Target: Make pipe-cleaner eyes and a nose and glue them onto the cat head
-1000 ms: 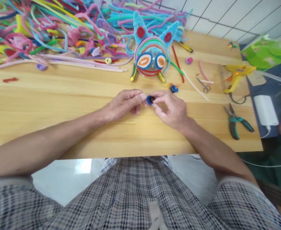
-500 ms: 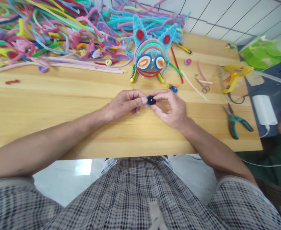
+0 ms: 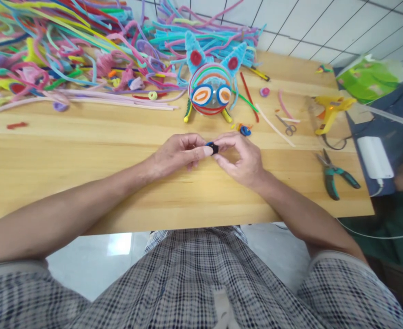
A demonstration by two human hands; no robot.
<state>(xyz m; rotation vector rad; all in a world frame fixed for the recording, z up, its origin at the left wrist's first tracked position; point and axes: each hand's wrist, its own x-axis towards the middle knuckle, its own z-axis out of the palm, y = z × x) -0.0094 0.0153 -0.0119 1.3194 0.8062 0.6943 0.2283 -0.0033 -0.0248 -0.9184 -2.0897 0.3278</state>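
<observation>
Between my two hands is a small black and blue coil of pipe cleaner [image 3: 214, 148]. My left hand [image 3: 179, 153] pinches it between thumb and fingers, the thumb lying across its front. From the other side my right hand [image 3: 243, 157] holds its edge with thumb and fingertips. Part of the coil is hidden behind the fingers. Just beyond the hands stands a pipe-cleaner animal figure [image 3: 211, 111] with blue ears, red ear centres and ringed orange, white and blue eyes. A small blue curl [image 3: 245, 131] lies beyond my right hand.
Many loose pipe cleaners [image 3: 84, 59] are heaped at the back left. Toward the right lie small scissors [image 3: 290, 130], a yellow glue gun [image 3: 330, 114] and teal-handled pliers [image 3: 331, 176]. A white power box [image 3: 376, 157] sits beyond the table's right edge.
The view has shifted slightly. My left thumb now covers more of the coil, and the coil has turned so less of its black face shows.
</observation>
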